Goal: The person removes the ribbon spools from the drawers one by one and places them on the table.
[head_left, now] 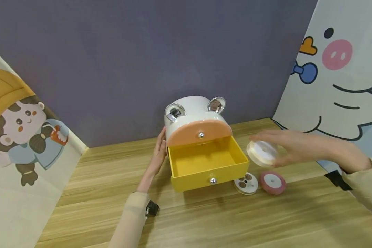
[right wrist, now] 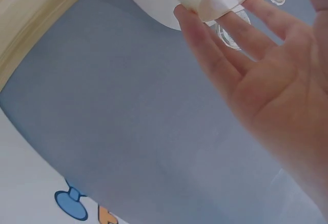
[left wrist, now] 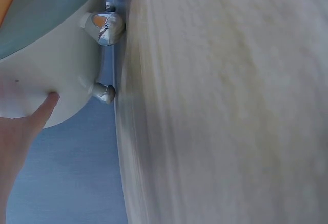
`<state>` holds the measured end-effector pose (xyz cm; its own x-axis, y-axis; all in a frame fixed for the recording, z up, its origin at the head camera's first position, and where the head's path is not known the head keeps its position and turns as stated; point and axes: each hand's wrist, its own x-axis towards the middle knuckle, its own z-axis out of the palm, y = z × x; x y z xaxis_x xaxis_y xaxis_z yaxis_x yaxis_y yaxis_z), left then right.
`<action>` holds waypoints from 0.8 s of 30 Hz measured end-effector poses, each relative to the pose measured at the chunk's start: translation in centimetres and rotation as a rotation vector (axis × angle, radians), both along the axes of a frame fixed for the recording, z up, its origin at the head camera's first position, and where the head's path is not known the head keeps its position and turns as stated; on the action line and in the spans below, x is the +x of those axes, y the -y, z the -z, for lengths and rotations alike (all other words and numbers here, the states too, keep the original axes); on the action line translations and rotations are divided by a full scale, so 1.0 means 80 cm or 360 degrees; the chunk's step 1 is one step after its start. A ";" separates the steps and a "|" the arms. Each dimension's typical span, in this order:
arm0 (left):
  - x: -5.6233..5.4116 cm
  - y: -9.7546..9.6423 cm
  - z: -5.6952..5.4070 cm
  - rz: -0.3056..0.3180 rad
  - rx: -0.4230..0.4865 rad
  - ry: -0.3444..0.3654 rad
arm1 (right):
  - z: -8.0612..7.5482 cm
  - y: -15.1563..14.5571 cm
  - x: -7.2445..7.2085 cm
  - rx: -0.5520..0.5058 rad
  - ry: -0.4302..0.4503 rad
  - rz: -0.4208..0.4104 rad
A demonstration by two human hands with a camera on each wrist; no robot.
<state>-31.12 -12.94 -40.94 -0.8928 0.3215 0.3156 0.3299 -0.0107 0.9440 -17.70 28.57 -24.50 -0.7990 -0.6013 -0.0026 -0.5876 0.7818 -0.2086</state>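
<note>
A white storage box (head_left: 189, 106) with silver-rimmed ears stands near the back of the table. Its upper peach drawer (head_left: 189, 134) is closed, while the yellow lower drawer (head_left: 204, 162) is pulled out and holds nothing. My left hand (head_left: 157, 155) rests against the box's left side, a fingertip touching the white wall in the left wrist view. To the right of the drawer, my right hand (head_left: 285, 148) holds a white ribbon spool (head_left: 261, 152) between fingers and thumb, above the table. Below it lie a pink ribbon spool (head_left: 272, 182) and a white spool with round holes (head_left: 246, 184).
The wooden table (head_left: 111, 193) meets a dark grey panel (head_left: 127, 69) behind the box. Cartoon-printed panels stand at the left (head_left: 6, 193) and at the right (head_left: 365, 27). Small ball feet (left wrist: 105, 93) hold up the box.
</note>
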 end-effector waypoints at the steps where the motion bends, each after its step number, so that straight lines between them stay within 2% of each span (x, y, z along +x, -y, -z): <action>1: 0.003 0.000 -0.003 0.0000 -0.0003 0.0001 | 0.002 -0.003 0.002 0.0004 -0.0005 0.0004; 6: 0.006 0.000 -0.005 -0.0009 -0.0002 0.0004 | 0.010 -0.014 0.005 0.0015 -0.0012 0.0038; 13: -0.001 0.000 0.010 -0.0035 0.0021 -0.0004 | 0.020 -0.024 0.003 0.0018 0.0034 0.0080; 17: 0.002 -0.001 0.005 -0.0021 0.0021 0.0008 | 0.031 -0.030 0.004 0.0026 0.0053 0.0080; 20: 0.006 -0.001 -0.001 -0.0006 0.0017 0.0014 | 0.045 -0.033 0.006 0.0021 -0.0016 0.0021; 24: 0.005 -0.001 -0.003 -0.0001 0.0009 0.0018 | 0.069 -0.038 0.009 -0.0002 -0.0218 -0.0154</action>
